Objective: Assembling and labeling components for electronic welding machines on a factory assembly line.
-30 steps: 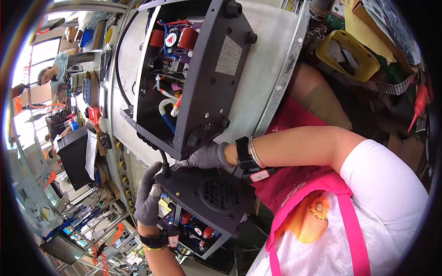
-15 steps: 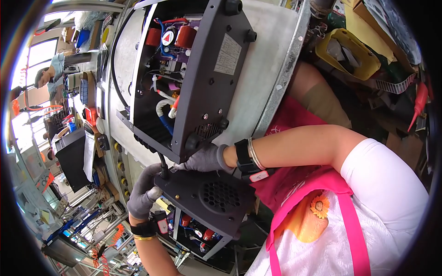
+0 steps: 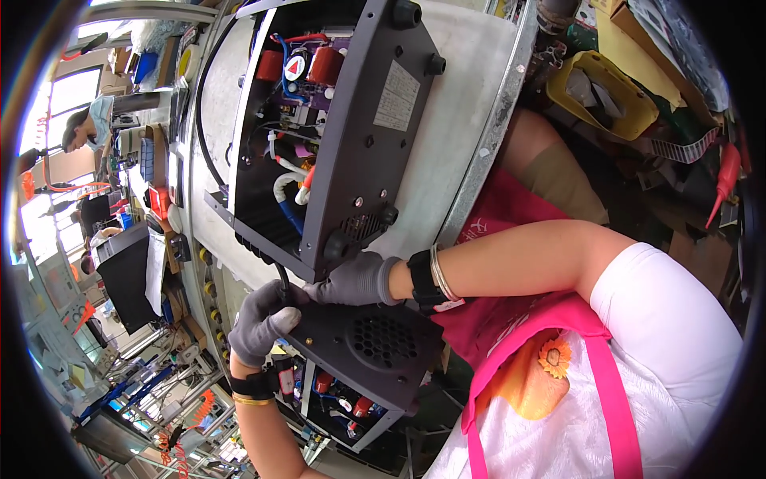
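An open black metal machine housing (image 3: 383, 112) lies on its side on the bench, its inside showing red and blue wires and circuit boards. From its lower end runs a black cable (image 3: 284, 276). My left hand (image 3: 262, 323), in a grey glove, is closed around this cable, thumb bent inward. My right hand (image 3: 355, 279), also gloved, is closed beside it, just below the housing's corner; its fingertips meet the left hand's and hide what they hold. Just below both hands stands a second black housing (image 3: 319, 335) with a honeycomb vent and an open side.
The pale bench top (image 3: 447, 104) ends in a metal edge on the right. Beyond it are a yellow bin (image 3: 558, 88) and a red pointed bottle (image 3: 724, 180). A person (image 3: 92, 128) is at the far left, among cluttered benches and a black box (image 3: 128, 271).
My left hand has risen slightly and moved right along the cable, its thumb now bent over. The right hand stays almost in place, and the upper housing has shifted very slightly.
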Available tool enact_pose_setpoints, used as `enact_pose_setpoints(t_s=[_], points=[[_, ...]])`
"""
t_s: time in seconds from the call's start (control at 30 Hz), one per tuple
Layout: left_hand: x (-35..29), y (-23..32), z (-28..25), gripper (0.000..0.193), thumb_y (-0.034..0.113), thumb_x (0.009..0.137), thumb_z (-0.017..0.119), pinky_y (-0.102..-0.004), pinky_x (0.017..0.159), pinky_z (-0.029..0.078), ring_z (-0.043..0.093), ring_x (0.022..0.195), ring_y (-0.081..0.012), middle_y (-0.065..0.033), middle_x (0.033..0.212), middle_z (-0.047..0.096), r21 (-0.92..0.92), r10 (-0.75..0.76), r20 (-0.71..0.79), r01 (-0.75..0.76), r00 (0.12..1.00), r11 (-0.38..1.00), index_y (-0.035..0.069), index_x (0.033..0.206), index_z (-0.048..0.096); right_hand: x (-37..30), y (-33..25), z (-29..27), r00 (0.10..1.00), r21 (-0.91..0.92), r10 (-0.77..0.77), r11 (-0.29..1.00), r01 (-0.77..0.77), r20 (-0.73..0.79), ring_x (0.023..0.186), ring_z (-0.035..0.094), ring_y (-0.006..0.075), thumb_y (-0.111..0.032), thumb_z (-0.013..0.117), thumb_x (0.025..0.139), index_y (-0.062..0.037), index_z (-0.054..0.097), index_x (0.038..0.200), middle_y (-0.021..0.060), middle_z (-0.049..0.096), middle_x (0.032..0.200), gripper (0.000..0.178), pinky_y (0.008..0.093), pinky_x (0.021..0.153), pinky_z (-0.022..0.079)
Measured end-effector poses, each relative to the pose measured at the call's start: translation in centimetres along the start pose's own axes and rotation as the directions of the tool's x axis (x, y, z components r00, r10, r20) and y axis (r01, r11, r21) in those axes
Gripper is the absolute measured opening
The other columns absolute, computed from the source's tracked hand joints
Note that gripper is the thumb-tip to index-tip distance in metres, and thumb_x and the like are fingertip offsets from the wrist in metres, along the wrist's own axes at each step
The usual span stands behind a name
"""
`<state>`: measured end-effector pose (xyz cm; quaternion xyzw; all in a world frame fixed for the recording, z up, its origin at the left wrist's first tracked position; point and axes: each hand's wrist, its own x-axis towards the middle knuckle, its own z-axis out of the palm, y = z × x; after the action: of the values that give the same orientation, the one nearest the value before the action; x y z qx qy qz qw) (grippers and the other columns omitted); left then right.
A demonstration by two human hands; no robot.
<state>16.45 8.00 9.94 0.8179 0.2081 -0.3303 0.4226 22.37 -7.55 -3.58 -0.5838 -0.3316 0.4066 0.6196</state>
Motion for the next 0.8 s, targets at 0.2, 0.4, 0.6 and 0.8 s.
enact_pose_setpoints(t_s=[0.2, 0.4, 0.6, 0.8], points=[[-0.5, 0.7, 0.0, 0.057, 0.047, 0.074, 0.064, -0.0284, 0.077, 0.044, 0.056, 0.084, -0.0146, -0.0062, 0.089, 0.061, 0.006, 0.013, 0.010, -0.013, 1.000, 1.000, -0.001, 0.104, 0.059, -1.2, 1.1, 0.6, 0.996, -0.146, -0.001, 0.989, -0.012, -0.086, 0.091, 0.060, 0.0345, -0.024, 0.054, 0.085, -0.0079, 0.056, 0.112, 0.0198, 0.060, 0.100, 0.032, 0.0430, 0.080, 0.047], [-2.7, 3.9, -2.4, 0.036, 0.021, 0.089, 0.061, -0.0272, 0.084, 0.045, 0.058, 0.093, -0.0153, -0.0069, 0.102, 0.062, 0.246, 0.290, -0.555, -0.179, 0.779, 0.953, -0.001, 0.116, 0.054, -8.8, -0.1, -2.8, 0.987, 0.023, -0.132, 0.991, 0.135, -0.095, 0.086, 0.063, 0.0264, -0.012, 0.058, 0.083, -0.0041, 0.054, 0.113, 0.0164, 0.055, 0.109, 0.031, 0.0366, 0.078, 0.051], [3.9, 16.3, 2.8, 0.025, 0.016, 0.084, 0.063, -0.0268, 0.073, 0.048, 0.062, 0.082, -0.0136, -0.0089, 0.091, 0.065, 0.526, 0.609, -0.348, -0.389, 0.713, 0.756, 0.000, 0.103, 0.061, -13.8, -2.7, -8.1, 0.812, 0.024, -0.458, 0.866, 0.499, -0.362, 0.073, 0.063, 0.0182, -0.001, 0.061, 0.079, -0.0060, 0.056, 0.107, 0.0100, 0.056, 0.098, 0.028, 0.0285, 0.063, 0.050], [9.3, 20.5, 7.0, 0.035, 0.034, 0.079, 0.067, -0.0452, 0.069, 0.046, 0.060, 0.076, -0.0369, -0.0173, 0.083, 0.060, 0.917, 0.621, -0.259, -0.012, 0.740, 0.398, 0.002, 0.087, 0.053, -16.5, -5.2, -12.4, 0.629, -0.215, -0.583, 0.798, 0.563, -0.514, 0.078, 0.064, 0.0190, 0.000, 0.060, 0.079, -0.0039, 0.059, 0.105, 0.0108, 0.061, 0.099, 0.027, 0.0276, 0.067, 0.051]])
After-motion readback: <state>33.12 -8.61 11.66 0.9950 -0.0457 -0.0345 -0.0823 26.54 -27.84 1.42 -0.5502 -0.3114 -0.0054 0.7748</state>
